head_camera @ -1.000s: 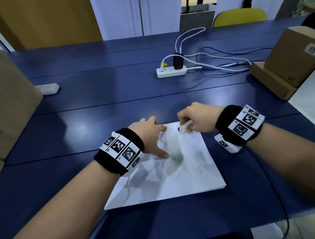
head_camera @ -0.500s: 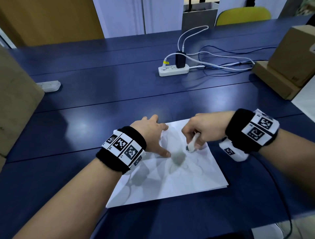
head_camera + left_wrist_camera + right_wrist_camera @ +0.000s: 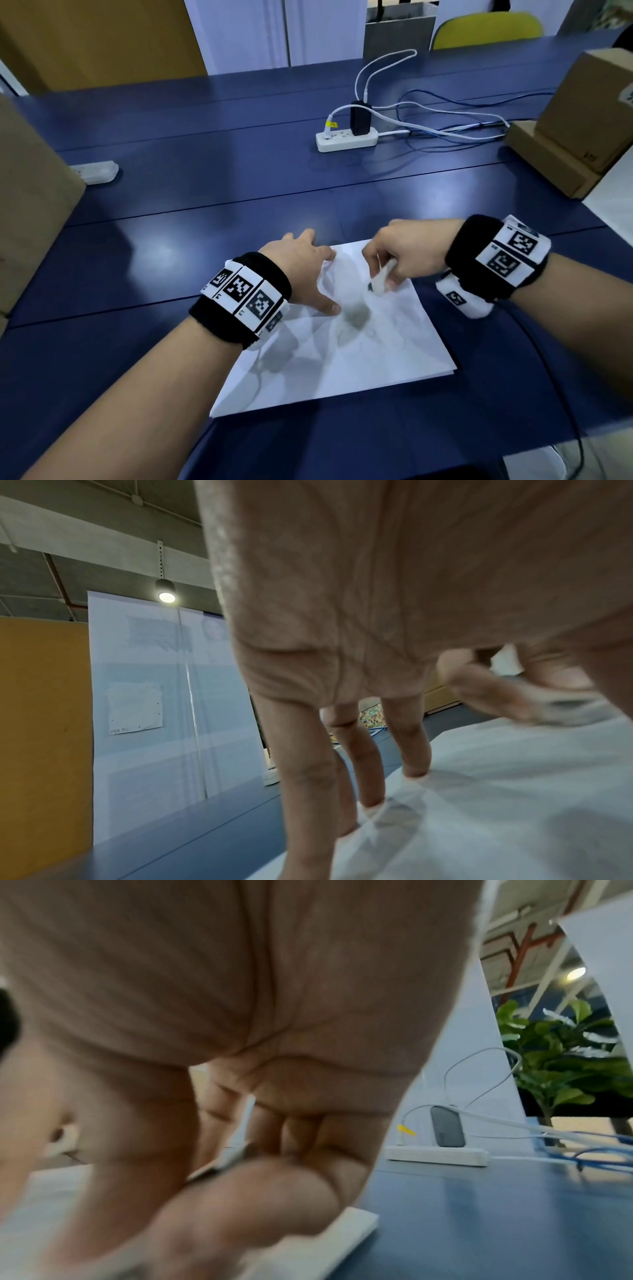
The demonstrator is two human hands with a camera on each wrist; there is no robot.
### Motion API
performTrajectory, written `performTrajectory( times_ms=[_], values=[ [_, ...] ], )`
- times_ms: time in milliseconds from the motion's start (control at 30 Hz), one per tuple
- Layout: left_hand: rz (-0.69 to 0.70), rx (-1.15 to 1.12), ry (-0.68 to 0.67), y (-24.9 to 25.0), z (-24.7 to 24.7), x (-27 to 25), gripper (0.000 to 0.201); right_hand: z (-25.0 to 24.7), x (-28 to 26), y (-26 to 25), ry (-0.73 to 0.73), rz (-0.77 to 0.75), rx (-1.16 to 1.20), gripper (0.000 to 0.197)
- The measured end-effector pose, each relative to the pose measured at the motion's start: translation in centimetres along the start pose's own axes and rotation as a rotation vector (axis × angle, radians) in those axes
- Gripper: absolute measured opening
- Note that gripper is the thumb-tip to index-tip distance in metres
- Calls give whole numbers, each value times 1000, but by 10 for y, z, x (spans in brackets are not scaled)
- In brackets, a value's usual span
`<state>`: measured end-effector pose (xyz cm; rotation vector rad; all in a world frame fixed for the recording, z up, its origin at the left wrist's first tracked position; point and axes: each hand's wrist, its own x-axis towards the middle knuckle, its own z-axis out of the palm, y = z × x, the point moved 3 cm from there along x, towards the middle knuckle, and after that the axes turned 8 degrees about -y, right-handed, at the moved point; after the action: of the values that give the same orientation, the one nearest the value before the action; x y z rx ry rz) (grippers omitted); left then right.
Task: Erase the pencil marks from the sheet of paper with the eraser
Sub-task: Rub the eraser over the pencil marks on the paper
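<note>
A crumpled white sheet of paper (image 3: 359, 353) with faint grey pencil marks lies on the blue table (image 3: 205, 205) in the head view. My left hand (image 3: 308, 270) lies at its far left corner, straight fingers (image 3: 414, 750) pressing the paper (image 3: 514, 791) down. My right hand (image 3: 394, 260) hovers over the sheet's far edge and pinches a white eraser (image 3: 382, 279), whose darkened tip touches the paper. In the right wrist view the eraser (image 3: 232, 1153) shows between the curled fingers; the picture is blurred.
A white power strip (image 3: 346, 140) with a black charger and cables lies further back. Cardboard boxes (image 3: 575, 120) stand at the right and another box (image 3: 30, 219) at the left. A small white device (image 3: 97, 171) lies at far left.
My right hand with the eraser slid from the sheet's far edge toward me across the paper, then back a little. The left hand has stayed pressed on the corner.
</note>
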<state>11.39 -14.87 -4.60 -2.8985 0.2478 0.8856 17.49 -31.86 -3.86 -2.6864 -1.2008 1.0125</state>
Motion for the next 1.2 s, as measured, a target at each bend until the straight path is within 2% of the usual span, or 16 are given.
performTrajectory(
  times_ms=[67, 133, 200, 300, 333, 533, 600, 667, 733, 800, 900, 933, 1000, 1067, 1133, 1200],
  values=[
    [-2, 1, 2, 0, 0, -1, 100, -13, 4, 5, 187, 62, -28, 9],
    [-4, 0, 4, 0, 1, -2, 100, -17, 3, 9, 264, 79, -20, 8],
    [-3, 3, 5, 0, 0, -1, 100, -11, -1, 8, 174, 43, -1, 11],
    [-1, -1, 4, 0, 1, -1, 101, 6, -9, -3, -70, -19, 25, 17],
    [0, 0, 3, 0, 0, -1, 102, 8, -9, -4, -91, -13, 21, 17],
    [-4, 6, -1, 0, 0, -3, 101, -15, -1, 7, 232, 105, -9, 7],
    [-3, 10, -3, 0, 0, -2, 102, -11, -3, 6, 193, 68, 3, 9],
    [-2, 9, -8, -1, 1, -1, 102, 0, -8, 0, 25, 24, 5, 22],
    [-1, 12, -6, -1, 0, -1, 103, 9, -12, -6, -96, 31, 2, 19],
    [-2, 13, -4, 0, 1, -1, 102, 4, -8, -6, -20, 61, -14, 10],
    [-4, 6, -4, 0, 0, -2, 101, -14, 1, 5, 239, 130, -34, 8],
    [-5, 4, -5, 0, 0, -2, 101, -15, 1, 7, 274, 137, -23, 6],
    [-6, 3, -6, -1, 0, -1, 101, -12, -3, 7, 212, 100, -15, 12],
    [-5, 2, -6, 0, 0, -1, 101, -1, -10, 1, 44, 39, 5, 23],
    [-2, 6, -4, 0, 0, -1, 101, 7, -12, -4, -65, 32, 4, 23],
    [-2, 3, -5, 0, 0, -1, 102, 0, -6, -1, 21, 52, -38, 19]
  ],
)
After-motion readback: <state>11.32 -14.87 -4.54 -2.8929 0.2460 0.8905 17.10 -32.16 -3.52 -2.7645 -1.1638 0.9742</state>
